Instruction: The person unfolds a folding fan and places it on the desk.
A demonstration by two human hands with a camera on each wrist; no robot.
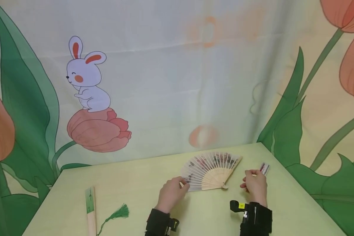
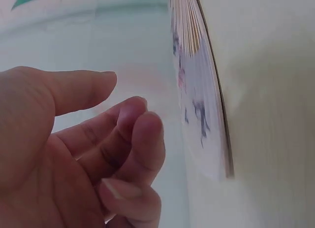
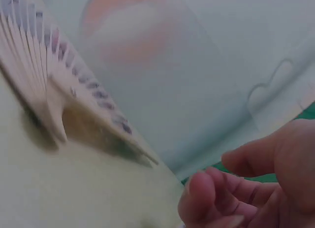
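A folding fan (image 1: 215, 172) lies spread on the table, its pale ribs fanned out and its leaf printed with a dark and pink pattern. Beside the fan's left end is my left hand (image 1: 171, 193); the left wrist view shows its fingers loosely bent, thumb apart, holding nothing and clear of the fan (image 2: 202, 105). My right hand (image 1: 256, 185) hovers right of the fan's pivot, with loosely bent fingers and nothing visible between them. Just behind it, partly hidden, lies a small white item (image 1: 264, 168) with dark and reddish marks, its kind unclear.
On the left of the pale yellow table (image 1: 135, 180) lies a narrow green-and-wood piece (image 1: 90, 206), seemingly a closed folding fan. A green tassel (image 1: 120, 212) on a cord lies next to it. Behind the table hangs a printed cloth (image 1: 153, 82) with a rabbit and tulips.
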